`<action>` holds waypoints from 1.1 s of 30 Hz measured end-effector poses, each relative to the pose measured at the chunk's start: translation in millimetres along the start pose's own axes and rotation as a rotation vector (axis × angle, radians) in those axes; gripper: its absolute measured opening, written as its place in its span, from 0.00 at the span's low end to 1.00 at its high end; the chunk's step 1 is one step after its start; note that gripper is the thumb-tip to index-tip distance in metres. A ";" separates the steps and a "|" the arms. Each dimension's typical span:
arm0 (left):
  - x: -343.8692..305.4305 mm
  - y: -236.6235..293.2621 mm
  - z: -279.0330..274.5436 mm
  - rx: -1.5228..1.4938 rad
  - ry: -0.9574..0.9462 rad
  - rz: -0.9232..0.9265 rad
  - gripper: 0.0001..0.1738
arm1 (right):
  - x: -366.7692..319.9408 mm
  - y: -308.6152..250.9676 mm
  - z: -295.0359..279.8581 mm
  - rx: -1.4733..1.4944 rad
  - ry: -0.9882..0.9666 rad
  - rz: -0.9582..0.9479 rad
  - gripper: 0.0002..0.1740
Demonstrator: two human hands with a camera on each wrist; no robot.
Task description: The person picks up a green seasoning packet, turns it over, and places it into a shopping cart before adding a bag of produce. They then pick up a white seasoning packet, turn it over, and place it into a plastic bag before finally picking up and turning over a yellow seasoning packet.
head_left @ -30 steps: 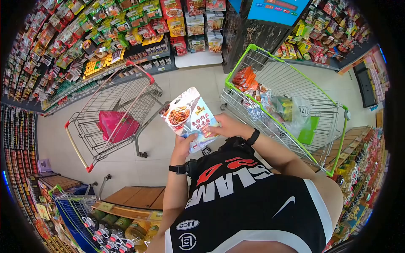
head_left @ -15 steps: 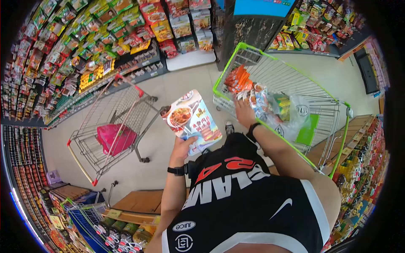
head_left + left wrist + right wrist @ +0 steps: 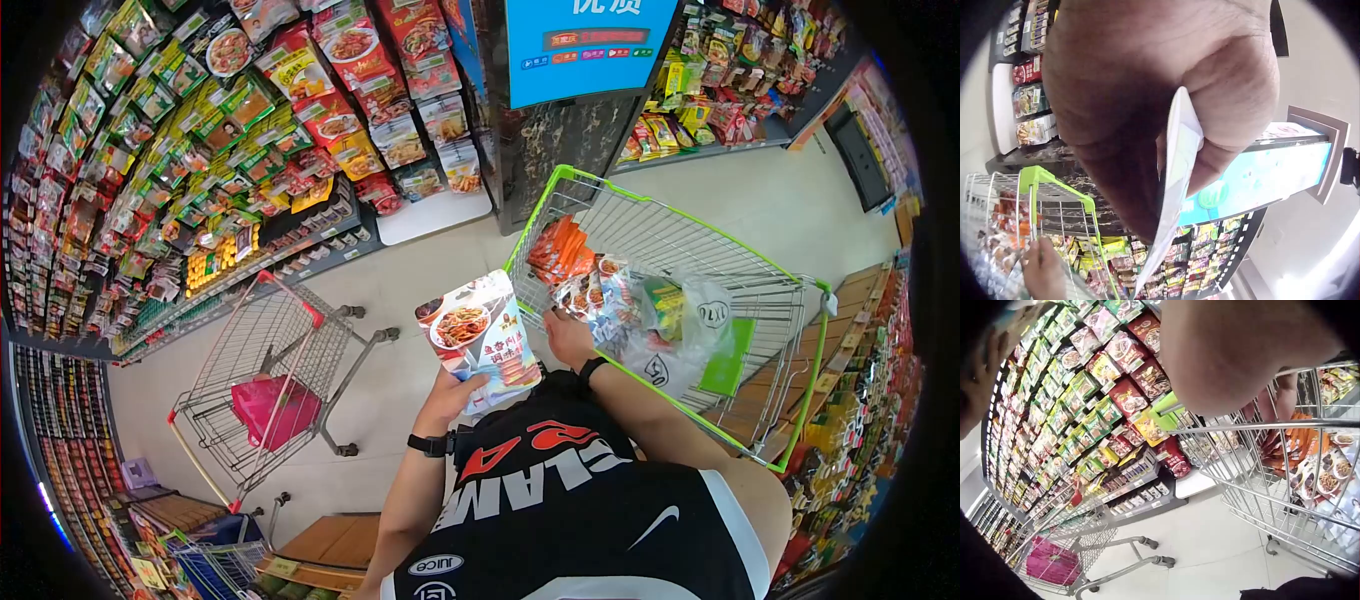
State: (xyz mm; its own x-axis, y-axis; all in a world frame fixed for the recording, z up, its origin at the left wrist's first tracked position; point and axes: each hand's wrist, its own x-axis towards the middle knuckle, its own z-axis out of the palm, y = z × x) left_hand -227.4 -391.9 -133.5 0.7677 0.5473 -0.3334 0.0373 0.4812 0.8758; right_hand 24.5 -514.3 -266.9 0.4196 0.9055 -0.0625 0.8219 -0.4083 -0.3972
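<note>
My left hand [image 3: 452, 397] pinches the lower left part of a white seasoning pouch [image 3: 488, 345], thumb across its front. The pouch shows a bowl of shredded food and stands upright before the torso; in the left wrist view the pouch [image 3: 1175, 162] is seen edge-on between thumb and fingers. My right hand [image 3: 570, 338] grips the near side rim of a green-edged shopping cart [image 3: 690, 205]. In the right wrist view its fingers [image 3: 1285, 397] reach over the rim. Near them inside the cart lie orange packets [image 3: 560, 250], more picture pouches [image 3: 600, 290] and a clear plastic bag [image 3: 705, 325].
At the left stands a second cart [image 3: 300, 345] with red corners, holding a pink bag [image 3: 275, 410]. Shelves of hanging packets [image 3: 220, 130] curve along the far left. A dark pillar [image 3: 550, 150] with a blue screen [image 3: 580, 60] rises behind the green-edged cart.
My right hand has left the pouch and moved right to the cart's rim, its fingers now curled there. The left hand keeps the pouch. The view has tilted up toward the shelves.
</note>
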 end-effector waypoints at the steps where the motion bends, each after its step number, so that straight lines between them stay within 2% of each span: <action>1: 6.5 -0.4 4.0 -0.009 -0.002 0.000 0.30 | 2.6 3.8 -5.3 0.011 0.026 -0.003 0.11; 5: 33.4 -14.7 14.1 -0.038 0.016 -0.015 0.31 | 19.3 22.4 -18.1 0.022 0.076 0.019 0.13; 8: 53.6 -17.1 22.7 -0.021 0.058 0.003 0.29 | 34.3 34.4 -36.9 0.001 -0.054 0.113 0.16; 12: 80.3 -3.6 32.0 0.165 0.167 0.005 0.26 | 52.2 64.8 -42.1 0.040 -0.073 0.145 0.22; 15: 103.0 -4.7 27.3 0.287 0.230 0.106 0.25 | 62.4 82.0 -47.7 0.002 0.056 0.051 0.23; 16: 106.7 -1.1 28.2 0.272 0.282 0.108 0.24 | 67.4 85.8 -52.1 -0.023 -0.042 0.120 0.24; 19: 115.7 13.9 22.2 0.253 0.326 0.076 0.20 | 77.7 83.9 -62.0 -0.123 -0.056 0.228 0.24; 20: 120.6 11.2 14.4 0.328 0.334 0.155 0.20 | 80.5 91.8 -56.4 -0.128 -0.027 0.240 0.21; 23: 129.7 1.3 -13.7 0.221 0.373 0.147 0.21 | 94.2 102.0 -50.3 -0.197 -0.088 0.393 0.16; 25: 139.2 -13.4 -40.2 0.198 0.353 0.195 0.22 | 94.6 119.5 -41.2 -0.236 0.047 0.321 0.14; 26: 142.9 -12.6 -52.7 0.182 0.344 0.190 0.22 | 95.3 123.3 -43.3 -0.253 -0.016 0.355 0.17; 27: 147.6 -10.5 -66.4 0.166 0.327 0.182 0.22 | 97.7 119.0 -46.0 -0.218 0.044 0.346 0.15; 29: 156.1 1.2 -98.1 0.136 0.288 0.163 0.22 | 98.2 126.9 -45.1 -0.154 0.024 0.352 0.14; 32: 174.4 15.8 -145.0 0.164 0.230 0.122 0.22 | 97.7 163.0 -30.0 -0.246 -0.023 0.403 0.15; 33: 184.2 16.5 -160.7 0.205 0.217 0.119 0.22 | 109.7 134.3 -44.2 -0.287 -0.160 0.603 0.17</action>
State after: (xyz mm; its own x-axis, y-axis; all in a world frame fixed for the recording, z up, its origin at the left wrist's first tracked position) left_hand -188.1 -173.1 -236.5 0.6209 0.7355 -0.2713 0.1003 0.2687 0.9580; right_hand 197.9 -474.9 -286.6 0.7920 0.5073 -0.3397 0.5414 -0.8407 0.0066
